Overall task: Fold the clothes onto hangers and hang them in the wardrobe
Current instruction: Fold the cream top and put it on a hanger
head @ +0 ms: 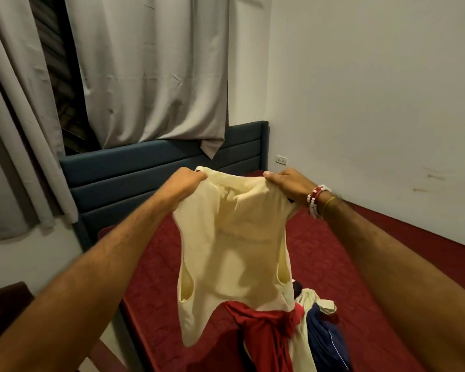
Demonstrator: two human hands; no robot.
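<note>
— Pale walls (373,76) meet at the far corner, and grey curtains (156,71) hang far left, parted on a dark gap where little can be made out. What fills the lower view?

— A bed (320,253) with a red quilted cover. It runs from a dark blue padded headboard (124,173) at the far end to the near edge, where it is cut off.

— And the clothes?

— A cream sleeveless top (231,253) hangs in the middle, held up over the bed by its upper edge. Armholes show low on each side, so which end is up is hard to say. Faint print crosses it, too blurred to read. Its lower part drops in front of a heap of clothes (301,299) on the near part of the bed. That heap has a red garment (263,331), a navy garment (325,336) to its right, and more cream cloth. It runs off the bottom edge.

— The hands?

— The left hand (184,181) is curled round the top's upper left corner, with its fingertips buried in fabric. The right hand (287,182) grips the upper right corner. Red-and-white beaded bracelets (316,200) circle that wrist.

— Anything smaller?

— A white wall socket (281,159) sits just right of the headboard. A dark brown shape (6,299) at near left is cropped beyond telling.
</note>
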